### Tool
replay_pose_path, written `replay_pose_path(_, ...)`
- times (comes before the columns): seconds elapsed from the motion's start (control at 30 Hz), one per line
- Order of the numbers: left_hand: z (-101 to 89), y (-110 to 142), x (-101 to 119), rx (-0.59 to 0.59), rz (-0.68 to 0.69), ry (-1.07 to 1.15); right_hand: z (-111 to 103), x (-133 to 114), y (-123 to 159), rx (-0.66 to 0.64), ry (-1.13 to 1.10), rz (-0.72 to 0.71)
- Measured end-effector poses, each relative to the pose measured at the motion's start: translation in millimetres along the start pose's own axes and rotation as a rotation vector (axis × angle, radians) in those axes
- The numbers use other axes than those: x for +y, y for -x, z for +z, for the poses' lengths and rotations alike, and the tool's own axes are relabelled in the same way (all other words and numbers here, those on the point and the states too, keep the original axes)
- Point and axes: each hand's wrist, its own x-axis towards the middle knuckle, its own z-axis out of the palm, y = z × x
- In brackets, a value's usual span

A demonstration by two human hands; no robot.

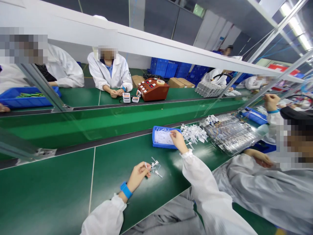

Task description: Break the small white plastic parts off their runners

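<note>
Hands of the person wearing the camera, both in white sleeves, over a green table

Left hand: blue wristband on the wrist; fingers curled closed, pinching one small white plastic piece at the fingertips. Just to the right of it, a little cluster of white pieces lies on the table surface.

Right hand: stretched forward to the right edge of a blue tray; fingers bent down at the tray's rim, touching it. Whether they grip a piece cannot be told from this view. Tray holds white pieces and sits near the far edge of the table.

Loose pile of white pieces: on the table just right of the tray, near the right hand.

Clear plastic trays: stacked beyond the pile, further right, with small parts inside.

Co-worker: seated at the right in a white coat, one forearm resting on the table edge.

Far side, past a green belt: another person in white, hands together on the table; a reddish-brown box with a roll of tape on top; two small white devices beside it; a blue bin at the left
</note>
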Motion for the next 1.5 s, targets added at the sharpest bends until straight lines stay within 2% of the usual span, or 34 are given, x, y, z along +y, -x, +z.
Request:
replay_pose_path(0.1, 0.3, 0, 0, 0.004, 0.001, -0.006, -5, -6, 10, 0.013, -0.031, -0.024)
replay_pose_path(0.2, -0.5, -1, -2, 0.001, 0.005, -0.014, -7, -22, 35, 0.014, -0.118, -0.069)
replay_pose_path(0.3, -1.7, -1, -3, 0.023, 0.029, -0.015, 1, -42, 80, -0.088, -0.338, -0.166)
replay_pose_path(0.4, -2.5, 0, -3, 0.021, 0.032, -0.037, 18, -52, 132, -0.225, -0.476, -0.185)
replay_pose_path(0.47, -2.3, 0, -2, 0.008, 0.035, -0.074, 29, -50, 157, -0.220, -0.518, -0.137)
replay_pose_path(0.53, -1.3, 1, -2, 0.007, 0.063, -0.129, 36, -46, 171, -0.152, -0.530, -0.094)
replay_pose_path(0.63, 2.3, -1, -1, 0.015, 0.121, -0.210, 38, -42, 176, -0.102, -0.517, -0.125)
replay_pose_path(0.87, 10.4, -3, -3, 0.056, 0.122, -0.213, 37, -48, 173, -0.180, -0.498, -0.245)
replay_pose_path(1.2, 7.6, -3, -10, 0.055, 0.186, -0.269, 42, -42, 174, -0.174, -0.509, -0.260)
replay_pose_path(1.5, 9.6, 2, -10, 0.072, 0.286, -0.465, 41, -39, 175, -0.175, -0.536, -0.237)
